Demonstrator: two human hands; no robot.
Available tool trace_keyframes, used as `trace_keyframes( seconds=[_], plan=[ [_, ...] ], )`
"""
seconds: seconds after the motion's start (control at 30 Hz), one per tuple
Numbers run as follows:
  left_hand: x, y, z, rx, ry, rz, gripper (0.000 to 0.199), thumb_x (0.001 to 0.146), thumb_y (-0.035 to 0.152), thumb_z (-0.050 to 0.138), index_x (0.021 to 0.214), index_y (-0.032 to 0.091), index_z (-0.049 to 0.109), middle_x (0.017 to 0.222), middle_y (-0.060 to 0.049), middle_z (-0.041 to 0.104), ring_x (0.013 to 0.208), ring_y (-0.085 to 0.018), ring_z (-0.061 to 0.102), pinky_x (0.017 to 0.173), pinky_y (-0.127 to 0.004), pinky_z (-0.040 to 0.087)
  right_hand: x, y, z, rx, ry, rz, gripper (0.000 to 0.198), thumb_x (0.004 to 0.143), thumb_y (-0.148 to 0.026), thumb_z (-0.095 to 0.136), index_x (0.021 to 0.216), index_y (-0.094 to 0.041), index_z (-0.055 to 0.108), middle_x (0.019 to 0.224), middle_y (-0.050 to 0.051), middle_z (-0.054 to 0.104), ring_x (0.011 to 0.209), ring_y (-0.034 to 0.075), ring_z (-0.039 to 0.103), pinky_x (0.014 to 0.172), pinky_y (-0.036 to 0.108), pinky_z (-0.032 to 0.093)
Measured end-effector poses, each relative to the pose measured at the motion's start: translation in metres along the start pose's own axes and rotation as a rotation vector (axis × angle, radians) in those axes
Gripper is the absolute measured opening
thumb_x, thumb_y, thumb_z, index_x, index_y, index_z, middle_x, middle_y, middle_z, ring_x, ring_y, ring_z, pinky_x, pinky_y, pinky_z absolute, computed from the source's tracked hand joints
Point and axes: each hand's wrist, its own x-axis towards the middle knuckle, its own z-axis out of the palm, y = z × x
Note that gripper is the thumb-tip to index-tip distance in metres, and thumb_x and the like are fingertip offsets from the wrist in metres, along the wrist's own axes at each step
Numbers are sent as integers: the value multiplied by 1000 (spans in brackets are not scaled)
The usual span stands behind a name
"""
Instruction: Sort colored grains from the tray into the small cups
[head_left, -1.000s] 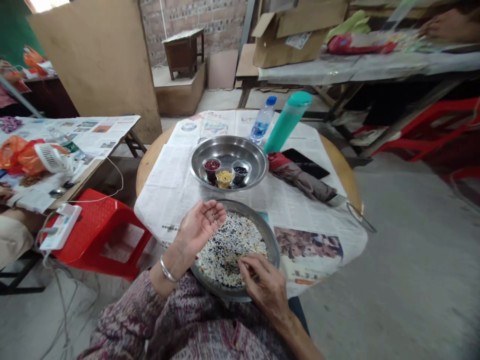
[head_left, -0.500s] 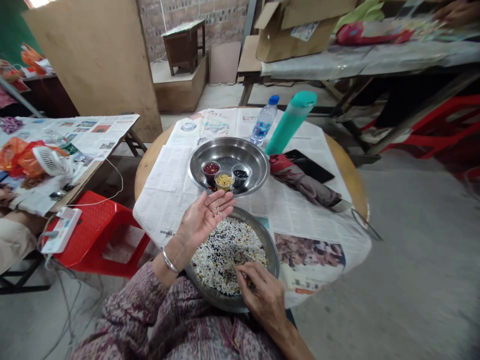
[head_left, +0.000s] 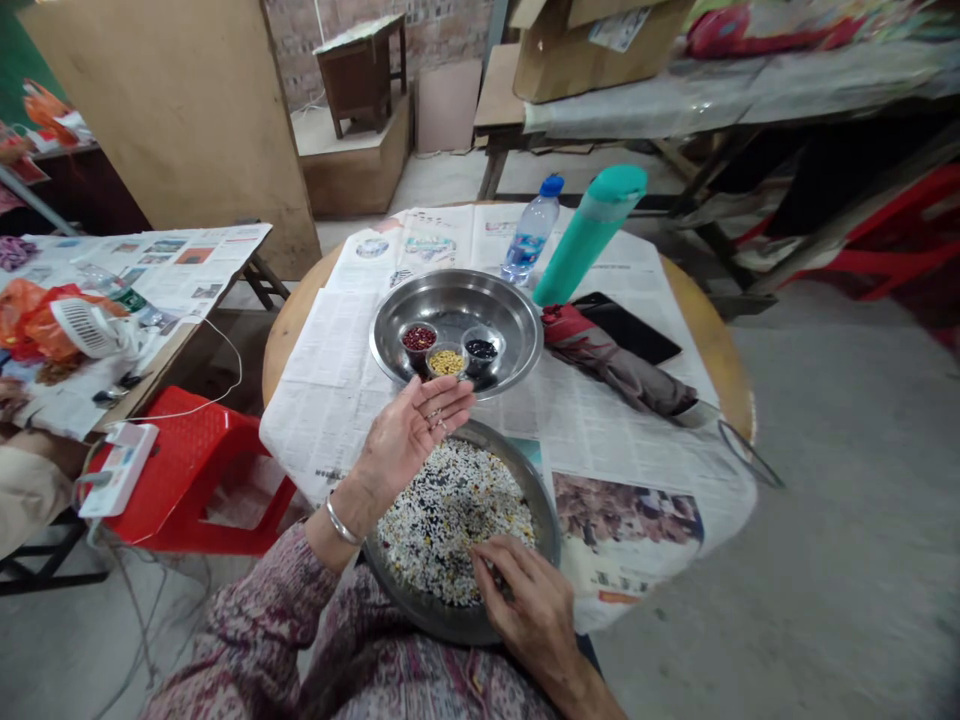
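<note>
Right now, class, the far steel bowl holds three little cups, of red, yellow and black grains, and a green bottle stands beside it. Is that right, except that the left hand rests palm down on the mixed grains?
Not quite. In the head view the left hand is palm up, open above the tray of mixed grains; the right hand is the one picking in them. The rest stands.

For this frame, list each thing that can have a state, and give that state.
Left hand: open, palm up, a few grains on it.
Right hand: fingertips in the grain mix.
Near tray: filled with mixed grains.
Three small cups: filled, red, yellow, black.
Water bottle: capped.
Teal flask: closed.
Umbrella: folded.
</note>
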Motion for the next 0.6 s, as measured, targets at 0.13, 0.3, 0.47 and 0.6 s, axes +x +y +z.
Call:
trace_keyframes(
  seconds=[0.13, 0.3, 0.47, 0.6],
  plan=[
    [14, 7, 3, 24, 30, 52, 32, 99, 32, 50, 96, 10, 73, 103, -16, 75, 103, -23, 71, 103, -37, 48, 3, -2, -1, -20, 13, -9, 13, 90, -12, 57, 88, -21, 66, 81, 4, 73, 71, 16, 70, 65, 27, 56],
    [39, 21, 9, 24, 89, 175, 30, 99, 30, 49, 93, 12, 72, 95, -13, 76, 105, -22, 70, 105, -38, 47, 4, -2, -1, -14, 17, 4, 13, 90, -12, 56, 89, -21, 65, 80, 3, 72, 69, 16, 70, 66, 28, 56],
    [61, 33, 8, 7, 110, 218, 28, 98, 28, 49, 99, 13, 72, 92, -12, 76, 111, -23, 68, 104, -38, 47, 4, 0, -1, -23, 13, -8, 13, 91, -13, 56, 89, -21, 65, 79, 2, 73, 69, 15, 70, 66, 28, 56],
    [75, 46, 2, 0, 136, 274, 29, 99, 28, 47, 103, 13, 71, 90, -10, 76, 106, -21, 70, 103, -36, 49, 3, 1, -1, -19, 7, 1, 13, 92, -14, 55, 91, -22, 66, 79, 2, 73, 69, 15, 70, 66, 28, 56]
  ],
)
